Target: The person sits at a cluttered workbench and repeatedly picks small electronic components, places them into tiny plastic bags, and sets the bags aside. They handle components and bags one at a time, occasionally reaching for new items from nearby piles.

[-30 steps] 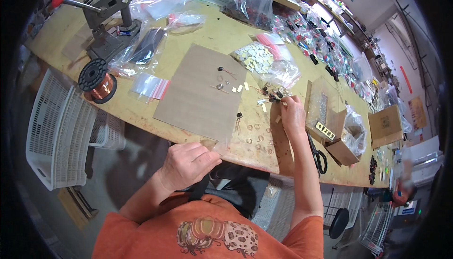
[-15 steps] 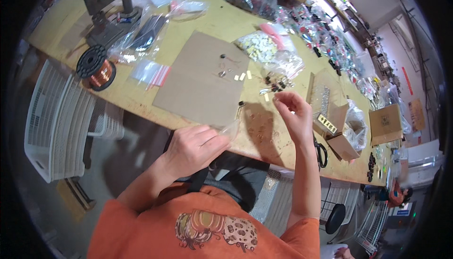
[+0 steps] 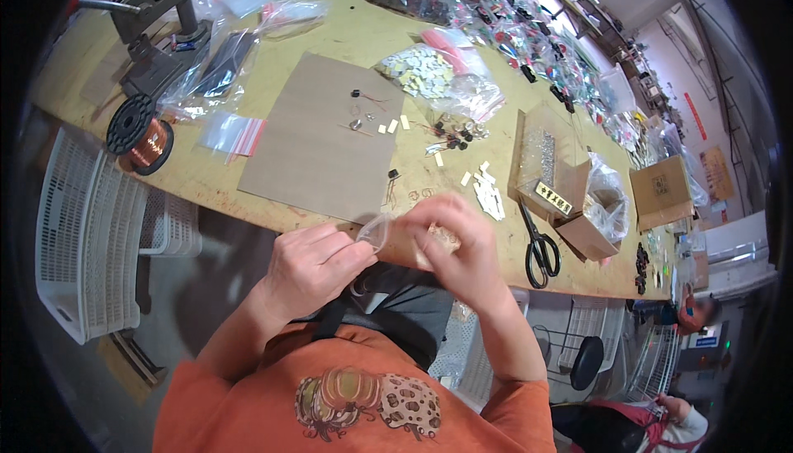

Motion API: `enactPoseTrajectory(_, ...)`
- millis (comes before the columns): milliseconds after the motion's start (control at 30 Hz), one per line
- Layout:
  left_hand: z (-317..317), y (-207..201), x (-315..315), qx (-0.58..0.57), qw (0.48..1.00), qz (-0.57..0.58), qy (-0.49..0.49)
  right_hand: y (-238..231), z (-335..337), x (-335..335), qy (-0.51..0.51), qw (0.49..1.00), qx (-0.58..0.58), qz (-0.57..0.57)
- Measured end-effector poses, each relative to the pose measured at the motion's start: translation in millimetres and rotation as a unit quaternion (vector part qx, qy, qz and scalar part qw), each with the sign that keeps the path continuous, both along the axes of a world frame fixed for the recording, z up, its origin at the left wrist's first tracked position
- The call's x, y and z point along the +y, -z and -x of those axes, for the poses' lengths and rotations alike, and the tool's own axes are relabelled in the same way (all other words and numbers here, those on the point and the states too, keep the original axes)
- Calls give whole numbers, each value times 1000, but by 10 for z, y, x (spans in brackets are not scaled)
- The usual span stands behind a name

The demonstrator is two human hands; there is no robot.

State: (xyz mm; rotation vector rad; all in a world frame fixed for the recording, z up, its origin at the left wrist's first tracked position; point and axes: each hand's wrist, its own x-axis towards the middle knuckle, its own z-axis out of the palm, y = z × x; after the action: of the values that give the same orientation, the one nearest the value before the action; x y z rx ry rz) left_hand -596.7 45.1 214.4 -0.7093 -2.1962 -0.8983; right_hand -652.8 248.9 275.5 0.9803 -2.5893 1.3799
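Both hands meet just below the near edge of the wooden workbench (image 3: 273,65). My left hand (image 3: 318,265) pinches the mouth of a small clear plastic bag (image 3: 395,240) with small copper-coloured parts inside. My right hand (image 3: 464,246) is wrapped around the other end of the same bag. On the bench just above the hands lie a brown cardboard sheet (image 3: 318,143), a small black component with wire leads (image 3: 392,176) and several small white strips (image 3: 487,193).
A copper wire spool (image 3: 140,135) sits at the bench's left, a black press stand (image 3: 161,15) behind it. Black scissors (image 3: 538,246), open cardboard boxes (image 3: 570,197) and many clear bags of parts lie to the right. A white plastic basket (image 3: 78,238) hangs at left. Another person (image 3: 661,420) is at lower right.
My right hand came back from the parts on the bench to my left hand at the bench edge. Both now hold the small clear bag.
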Motion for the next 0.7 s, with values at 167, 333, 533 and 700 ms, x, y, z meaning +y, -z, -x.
enactPoseTrajectory(167,-27,-56,-15,5,1000,-1,5,575,957,519,234,960,77,-137)
enactPoseTrajectory(333,-50,-5,-78,-6,1000,-4,-1,899,1445,675,286,930,87,-214)
enactPoseTrajectory(533,-74,20,-161,-9,1000,-6,-18,883,1537,663,283,927,73,-237)
enactPoseTrajectory(700,-60,16,-175,4,999,-8,-32,697,1500,656,256,955,75,-132)
